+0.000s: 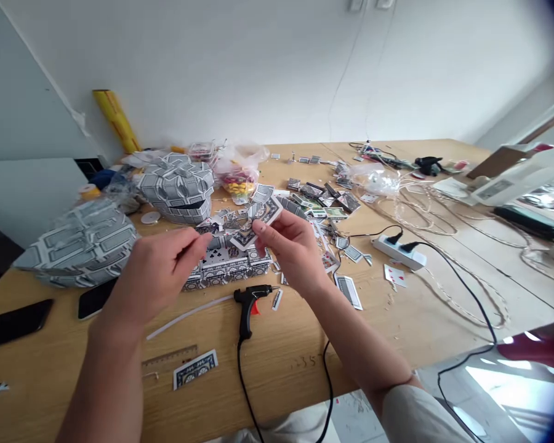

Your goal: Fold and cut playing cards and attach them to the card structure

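My right hand [295,246] pinches a patterned playing card [271,211] between thumb and fingers, holding it tilted above the table. To its left, my left hand [159,267] is closed, thumb against the curled fingers; whatever it may hold is hidden. Beneath both hands lies a flat structure built from playing cards [231,266], with card faces and backs showing on it. A black hot glue gun [247,304] with a red trigger rests on the table just in front, a white glue stick [189,315] trailing from its rear.
Two card-built models [175,187] [90,243] stand at the left, near two phones [16,323]. Loose cards [323,200] are scattered behind. A white power strip [399,253] with black cords sits right. A ruler [170,359] and a cut card [195,369] lie in front.
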Tool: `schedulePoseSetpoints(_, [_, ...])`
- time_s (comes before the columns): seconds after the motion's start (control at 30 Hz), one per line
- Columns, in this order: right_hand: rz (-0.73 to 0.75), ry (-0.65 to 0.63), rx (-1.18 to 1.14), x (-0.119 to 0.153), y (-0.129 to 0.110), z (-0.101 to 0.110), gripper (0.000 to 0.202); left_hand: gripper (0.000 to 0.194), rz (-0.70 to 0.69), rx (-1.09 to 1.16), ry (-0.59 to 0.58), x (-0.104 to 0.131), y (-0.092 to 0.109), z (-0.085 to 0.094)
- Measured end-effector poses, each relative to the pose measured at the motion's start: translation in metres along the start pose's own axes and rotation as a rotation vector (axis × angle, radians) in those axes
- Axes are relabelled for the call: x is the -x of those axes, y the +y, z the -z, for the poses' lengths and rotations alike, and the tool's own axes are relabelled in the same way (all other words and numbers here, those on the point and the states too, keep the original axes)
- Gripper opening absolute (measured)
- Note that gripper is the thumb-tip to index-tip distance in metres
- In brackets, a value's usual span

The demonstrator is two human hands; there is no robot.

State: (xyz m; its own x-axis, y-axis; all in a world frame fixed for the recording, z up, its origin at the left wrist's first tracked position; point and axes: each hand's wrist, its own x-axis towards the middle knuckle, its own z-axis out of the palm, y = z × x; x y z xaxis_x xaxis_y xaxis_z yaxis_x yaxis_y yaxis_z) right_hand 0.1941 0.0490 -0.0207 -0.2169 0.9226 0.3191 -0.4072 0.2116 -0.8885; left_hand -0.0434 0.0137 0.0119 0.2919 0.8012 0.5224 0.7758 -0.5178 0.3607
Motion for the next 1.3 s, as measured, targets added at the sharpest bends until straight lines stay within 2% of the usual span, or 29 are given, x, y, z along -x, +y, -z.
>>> schedulePoseSetpoints(0.13, [-0.027,0.027,0.028,-0.002,0.003,0.001,0.027,0.015,-0.024,0.048,-0.107,-0.002,-0.007,-0.004])
schedulePoseSetpoints(0.2, [-0.035,0.027,0.045,-0.001,0.004,0.001,0.029,0.022,-0.043,0.091,-0.093,-0.001,-0.005,-0.004])
schedulePoseSetpoints(0.33, [-0.053,0.022,0.122,0.002,0.004,-0.002,0.032,0.024,-0.031,0.174,-0.03,0.0,0.004,-0.005])
schedulePoseSetpoints(0.5, [-0.088,0.01,0.202,0.006,0.005,-0.005,0.033,0.015,-0.004,0.231,-0.065,-0.002,0.01,-0.007])
schedulePoseSetpoints(0.57, [-0.094,0.005,0.211,0.006,0.004,-0.003,0.034,0.017,0.001,0.218,-0.066,-0.002,0.011,-0.007])
schedulePoseSetpoints(0.73, [-0.051,0.074,0.168,0.005,0.0,0.004,0.027,0.018,0.036,0.237,-0.084,-0.004,0.013,-0.005])
schedulePoseSetpoints(0.87, [-0.028,0.08,0.18,0.005,-0.005,0.005,0.022,0.014,0.091,0.274,0.005,-0.003,0.012,-0.005])
schedulePoseSetpoints(1.0, [-0.062,0.057,0.254,0.007,-0.007,0.0,0.027,0.01,0.201,0.393,0.113,-0.002,0.008,-0.007])
schedulePoseSetpoints(1.2, [-0.106,-0.013,0.324,0.01,0.0,0.002,0.032,0.018,0.298,0.578,0.114,-0.004,0.003,-0.016])
schedulePoseSetpoints(1.3, [-0.101,-0.055,0.37,0.01,0.004,0.004,0.025,0.021,0.291,0.583,0.148,-0.004,0.003,-0.023])
